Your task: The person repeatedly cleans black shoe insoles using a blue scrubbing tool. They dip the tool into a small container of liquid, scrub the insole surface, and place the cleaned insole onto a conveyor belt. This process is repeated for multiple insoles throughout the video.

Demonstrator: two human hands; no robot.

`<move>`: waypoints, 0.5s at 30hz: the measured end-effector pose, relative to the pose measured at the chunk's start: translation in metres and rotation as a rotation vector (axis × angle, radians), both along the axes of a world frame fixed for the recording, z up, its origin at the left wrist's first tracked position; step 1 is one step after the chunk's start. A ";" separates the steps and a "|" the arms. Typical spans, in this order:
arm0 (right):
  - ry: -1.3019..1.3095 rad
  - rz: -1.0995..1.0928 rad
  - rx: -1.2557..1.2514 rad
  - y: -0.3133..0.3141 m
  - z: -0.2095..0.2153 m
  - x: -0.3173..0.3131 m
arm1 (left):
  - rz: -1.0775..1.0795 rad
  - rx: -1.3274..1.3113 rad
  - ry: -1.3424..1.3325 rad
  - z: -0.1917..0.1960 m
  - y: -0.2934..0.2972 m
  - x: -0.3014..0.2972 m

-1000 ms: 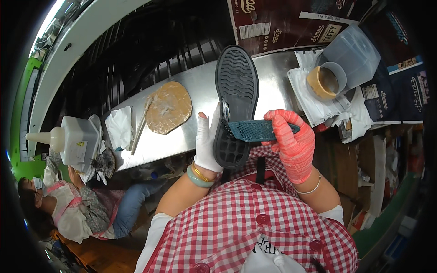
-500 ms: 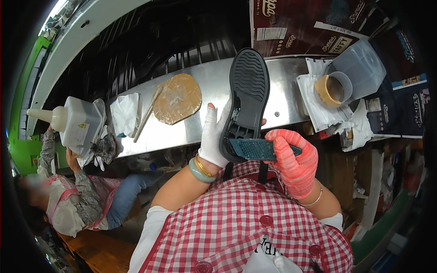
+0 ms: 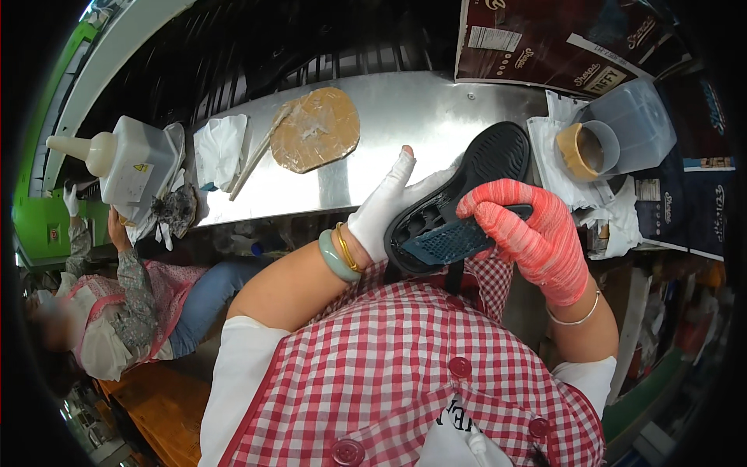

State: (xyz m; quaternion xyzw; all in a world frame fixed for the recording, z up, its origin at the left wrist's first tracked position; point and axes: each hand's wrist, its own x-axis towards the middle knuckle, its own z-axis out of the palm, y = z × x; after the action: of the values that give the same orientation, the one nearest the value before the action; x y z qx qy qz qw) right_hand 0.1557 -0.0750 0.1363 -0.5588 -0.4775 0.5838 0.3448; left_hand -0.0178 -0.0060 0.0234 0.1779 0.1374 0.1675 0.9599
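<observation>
A black shoe sole [image 3: 502,159] is held before my apron, tilted with its far end to the right. Wavy tread shows at that end, ribbed hollows at the near end. My left hand [image 3: 383,208], in a white glove with bare fingertips, grips the sole from the left; its thumb sticks out and its other fingers are mostly hidden behind the sole. In my right hand [image 3: 541,237], gloved in pink-red knit, is a flat teal strip with a gridded face [image 3: 442,243]. Its broad end lies over the sole's near end; whether they touch is hard to tell.
On the metal bench [image 3: 420,101] lie a tape-covered cardboard disc [image 3: 315,132], a stick [image 3: 250,163] and white cloth [image 3: 220,148]. A nozzle bottle [image 3: 136,163] stands left, near another seated person [image 3: 132,311]. A clear container [image 3: 642,128] and cup [image 3: 599,148] stand right, beside printed boxes [image 3: 537,50].
The sole has swung from nearly straight ahead to a rightward tilt. The teal strip now slants across its near end, and my right hand has shifted right. The view has moved slightly.
</observation>
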 end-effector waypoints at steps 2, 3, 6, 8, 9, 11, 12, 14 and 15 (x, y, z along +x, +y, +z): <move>0.006 0.051 -0.046 0.006 0.003 -0.001 | -0.043 0.004 0.009 -0.003 0.001 -0.001; 0.009 0.077 -0.069 0.010 0.004 -0.001 | -0.083 0.021 0.021 -0.003 0.003 -0.002; -0.015 0.157 -0.051 0.017 0.007 -0.002 | -0.170 0.068 0.101 0.005 0.007 -0.002; -0.013 0.176 -0.069 0.023 0.008 -0.006 | -0.197 0.089 0.123 0.002 0.010 -0.003; -0.037 0.178 -0.094 0.025 0.011 -0.009 | -0.211 0.100 0.134 0.000 0.012 -0.004; -0.084 0.185 -0.143 0.030 0.014 -0.015 | -0.279 0.066 0.109 -0.010 0.017 -0.006; -0.098 0.214 -0.118 0.032 0.014 -0.017 | -0.311 0.093 0.059 -0.020 0.019 -0.005; -0.127 0.258 -0.070 0.036 0.013 -0.019 | -0.329 0.244 0.012 -0.019 0.022 -0.003; -0.127 0.264 -0.066 0.037 0.012 -0.019 | -0.307 0.366 0.017 -0.015 0.022 -0.003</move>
State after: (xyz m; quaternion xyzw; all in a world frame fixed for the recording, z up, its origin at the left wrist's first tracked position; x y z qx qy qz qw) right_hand 0.1367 -0.0378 0.1484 -0.5380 -0.5481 0.6030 0.2155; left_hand -0.0212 0.0165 0.0085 0.3691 0.0843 0.0403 0.9247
